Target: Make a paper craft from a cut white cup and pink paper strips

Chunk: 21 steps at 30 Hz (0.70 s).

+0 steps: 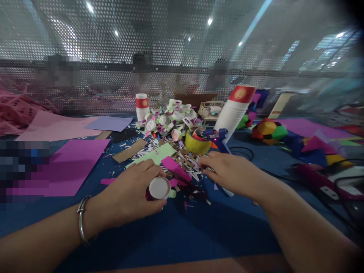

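Observation:
My left hand (pixel 133 189) is wrapped round a small paper cup (pixel 159 188), its pale round end facing up, with magenta and light green paper bits at its side. My right hand (pixel 224 170) reaches over the paper scraps (pixel 193 172), thumb and fingers close together; whether something small is between them I cannot make out. Just beyond it a blue glue gun (pixel 214 134) with a small red light rests by a yellow bowl-shaped piece (pixel 197 143). Between the hands lies a magenta paper strip (pixel 176 168), near a light green sheet (pixel 159 154).
Behind stand a heap of decorated cup pieces (pixel 170 117), a short cup stack (pixel 141 106) and a tall leaning stack (pixel 234 110). Magenta paper (pixel 71 163) lies left. At right are a colourful faceted ball (pixel 269 131), black cables (pixel 284 177) and a dark pink device (pixel 318 182).

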Each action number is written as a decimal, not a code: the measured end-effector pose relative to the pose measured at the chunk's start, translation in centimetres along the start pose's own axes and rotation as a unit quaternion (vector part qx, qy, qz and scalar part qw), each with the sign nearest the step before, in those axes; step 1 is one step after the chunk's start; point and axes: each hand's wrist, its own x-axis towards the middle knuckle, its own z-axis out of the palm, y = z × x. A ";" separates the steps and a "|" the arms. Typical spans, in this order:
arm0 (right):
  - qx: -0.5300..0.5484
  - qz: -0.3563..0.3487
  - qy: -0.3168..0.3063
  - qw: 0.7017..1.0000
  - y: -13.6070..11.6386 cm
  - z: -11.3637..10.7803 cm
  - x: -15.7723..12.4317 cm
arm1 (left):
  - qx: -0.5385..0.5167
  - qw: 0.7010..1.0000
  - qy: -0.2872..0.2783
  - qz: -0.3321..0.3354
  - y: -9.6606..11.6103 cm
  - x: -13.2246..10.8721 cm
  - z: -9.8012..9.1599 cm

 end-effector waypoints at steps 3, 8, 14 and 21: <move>0.019 -0.010 0.007 1.000 0.2 0.1 0.1 | -0.016 0.999 0.025 0.026 0.3 -0.2 -0.3; 0.038 -0.030 0.006 0.999 0.4 0.1 0.4 | -0.028 0.996 0.015 0.085 1.2 -0.8 0.0; 0.043 -0.041 -0.020 0.998 0.2 -0.4 0.2 | -0.009 1.000 -0.023 0.007 1.6 -0.7 1.3; 0.064 -0.068 -0.016 0.996 0.6 -0.2 -0.1 | -0.028 0.998 -0.035 0.042 1.8 -1.0 -0.1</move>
